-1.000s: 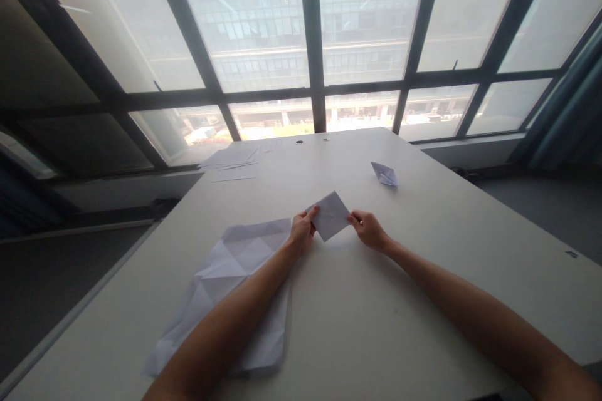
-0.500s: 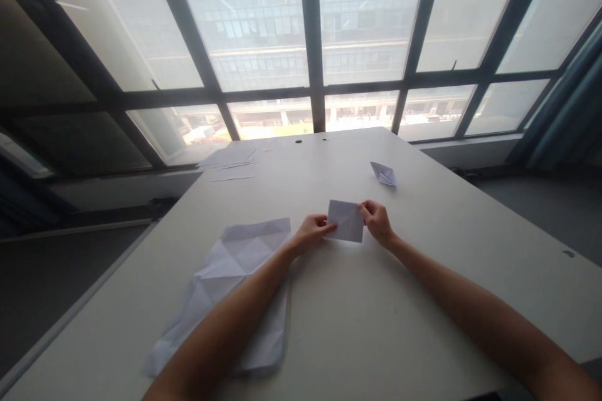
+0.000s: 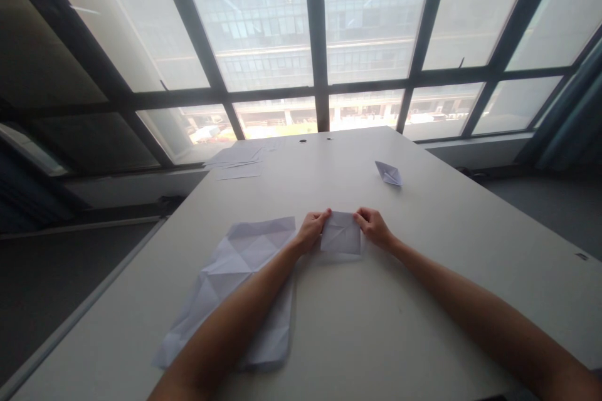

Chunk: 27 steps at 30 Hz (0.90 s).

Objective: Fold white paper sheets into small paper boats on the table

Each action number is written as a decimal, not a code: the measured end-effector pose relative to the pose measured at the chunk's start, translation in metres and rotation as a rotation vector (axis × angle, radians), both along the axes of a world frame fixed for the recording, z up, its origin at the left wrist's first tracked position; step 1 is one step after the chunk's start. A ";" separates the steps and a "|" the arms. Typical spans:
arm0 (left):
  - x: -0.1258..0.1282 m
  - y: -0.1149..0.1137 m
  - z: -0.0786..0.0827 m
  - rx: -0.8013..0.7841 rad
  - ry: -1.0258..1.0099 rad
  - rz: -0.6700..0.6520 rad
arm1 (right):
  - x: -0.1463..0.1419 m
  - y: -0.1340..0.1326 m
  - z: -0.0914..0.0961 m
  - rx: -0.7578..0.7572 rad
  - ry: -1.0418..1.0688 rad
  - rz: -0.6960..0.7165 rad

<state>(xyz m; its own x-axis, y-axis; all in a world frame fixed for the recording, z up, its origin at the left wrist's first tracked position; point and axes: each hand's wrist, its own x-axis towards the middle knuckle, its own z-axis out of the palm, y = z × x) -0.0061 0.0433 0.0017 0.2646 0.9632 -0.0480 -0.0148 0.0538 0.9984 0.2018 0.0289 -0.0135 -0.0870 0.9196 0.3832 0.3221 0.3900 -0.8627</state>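
A small folded paper square (image 3: 340,235), white with diagonal crease lines, is held just above the white table between both hands. My left hand (image 3: 313,229) pinches its upper left corner, thumb on top. At the upper right corner, my right hand (image 3: 372,224) grips it the same way, with fingers tucked behind the paper. Under my left forearm lies a large creased paper sheet (image 3: 244,250), partly hidden by the arm. Beyond my right hand rests a folded paper boat-like shape (image 3: 389,173).
Several flat paper sheets (image 3: 237,156) lie at the far left of the white table (image 3: 348,326). Tall windows (image 3: 263,19) stand behind the table's far edge. A dark curtain (image 3: 559,119) hangs at the right.
The folded square has come down slightly and now shows a different, more creased face. My left hand has shifted from its left edge to the upper left corner. The view has moved a little.
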 end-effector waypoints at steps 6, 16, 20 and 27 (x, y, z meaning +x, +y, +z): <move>-0.001 -0.002 0.005 0.048 -0.005 0.034 | -0.002 0.000 -0.002 -0.024 -0.009 0.004; -0.001 -0.004 0.009 0.057 0.073 -0.025 | 0.000 0.000 -0.001 -0.054 0.021 0.078; 0.000 0.001 0.001 0.006 0.033 0.015 | 0.000 -0.004 0.005 -0.088 0.031 0.134; 0.000 0.002 0.004 -0.035 -0.075 0.026 | 0.000 -0.002 0.004 -0.100 0.051 0.117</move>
